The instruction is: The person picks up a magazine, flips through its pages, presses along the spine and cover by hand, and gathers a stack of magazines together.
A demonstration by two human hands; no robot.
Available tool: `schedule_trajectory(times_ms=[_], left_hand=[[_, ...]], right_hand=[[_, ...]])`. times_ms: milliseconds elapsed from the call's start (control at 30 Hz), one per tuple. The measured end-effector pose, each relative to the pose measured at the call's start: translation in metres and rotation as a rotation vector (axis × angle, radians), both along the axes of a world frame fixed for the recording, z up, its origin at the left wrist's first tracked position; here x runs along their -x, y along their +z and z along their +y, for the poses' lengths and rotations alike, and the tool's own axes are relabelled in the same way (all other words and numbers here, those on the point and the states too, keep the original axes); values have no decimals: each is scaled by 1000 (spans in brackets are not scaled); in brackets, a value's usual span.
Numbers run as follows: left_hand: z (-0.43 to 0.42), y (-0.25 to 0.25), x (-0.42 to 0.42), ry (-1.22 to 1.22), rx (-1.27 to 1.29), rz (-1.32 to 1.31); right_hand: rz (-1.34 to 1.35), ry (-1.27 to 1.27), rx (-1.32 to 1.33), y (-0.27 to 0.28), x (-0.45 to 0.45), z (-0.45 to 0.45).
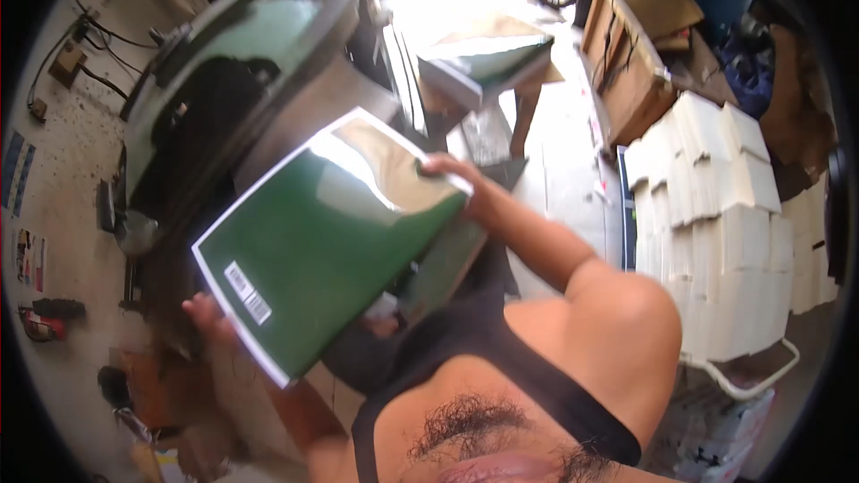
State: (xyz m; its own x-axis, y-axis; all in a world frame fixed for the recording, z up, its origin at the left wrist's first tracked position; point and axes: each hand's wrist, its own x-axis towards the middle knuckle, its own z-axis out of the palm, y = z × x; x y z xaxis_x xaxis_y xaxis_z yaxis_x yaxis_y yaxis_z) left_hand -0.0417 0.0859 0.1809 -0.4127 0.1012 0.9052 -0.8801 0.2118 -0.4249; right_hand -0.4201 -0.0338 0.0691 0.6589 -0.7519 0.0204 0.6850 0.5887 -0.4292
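Green cover (304,241): in front of the chest, tilted, spanned between two hands; thickness hard to judge, so best treated as something able to bend or fan apart.
Right hand (452,172): closed on the cover near the right corner, with thumb on top and fingers hidden beneath; pinch firmly enough to stop slipping, lightly enough to spare the corner.
Left hand (215,320): at the lower-left edge, blurred and partly hidden behind the cover; pinching or only supporting, impossible to tell. Likely best: spread the fingers flat underneath, to share the weight.
Glossy face: bright with reflections, probably slippery and easily marked; touch only near the borders, and avoid sliding a thumb across.
White edges (245,331): along several sides; keep square, with even pull from both hands, to prevent twisting.
Barcode label (257,307): near the bottom corner, toward the camera; handy for checking which way round, and better left unrubbed.
Stand (525,121): beyond the right hand, under another green piece (492,58); steer well clear of the legs.
White stacks (707,215): beside the right arm, well apart from the cover; keep the right elbow tucked in when turning.
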Motion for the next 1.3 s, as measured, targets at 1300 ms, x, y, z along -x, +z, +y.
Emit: schedule_trajectory(times_ms=[1300], left_hand=[[77,-52,8,-1515,-593,1655]], right_hand=[[711,311,1367,166,-76,10]])
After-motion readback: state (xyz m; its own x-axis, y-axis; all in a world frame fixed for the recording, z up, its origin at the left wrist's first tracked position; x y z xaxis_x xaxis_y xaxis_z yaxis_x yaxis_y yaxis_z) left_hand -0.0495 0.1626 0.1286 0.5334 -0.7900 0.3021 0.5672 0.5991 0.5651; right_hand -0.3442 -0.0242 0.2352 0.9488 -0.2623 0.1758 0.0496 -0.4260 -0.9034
